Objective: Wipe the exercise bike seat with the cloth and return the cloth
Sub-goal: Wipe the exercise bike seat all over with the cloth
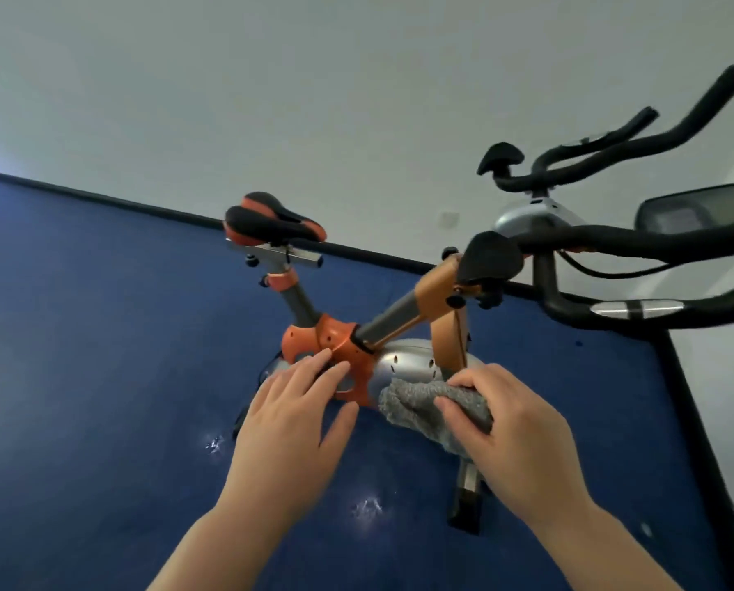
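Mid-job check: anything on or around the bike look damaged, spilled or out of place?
Nothing looks broken or askew. The only oddities are two whitish scuffed patches on the blue floor mat, one beside the left hand, one nearer the camera. The seat sits level.

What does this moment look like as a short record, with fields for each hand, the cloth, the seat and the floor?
right hand: right hand grips the grey cloth, bunched up
left hand: left hand open, fingers spread, holding nothing
cloth position: in front of the bike's silver housing, low on the frame
seat: black and orange seat uncovered, no hand or cloth on it
handlebars: black handlebars at right, untouched
floor: blue mat under the bike
task stage: cloth in hand, away from the seat
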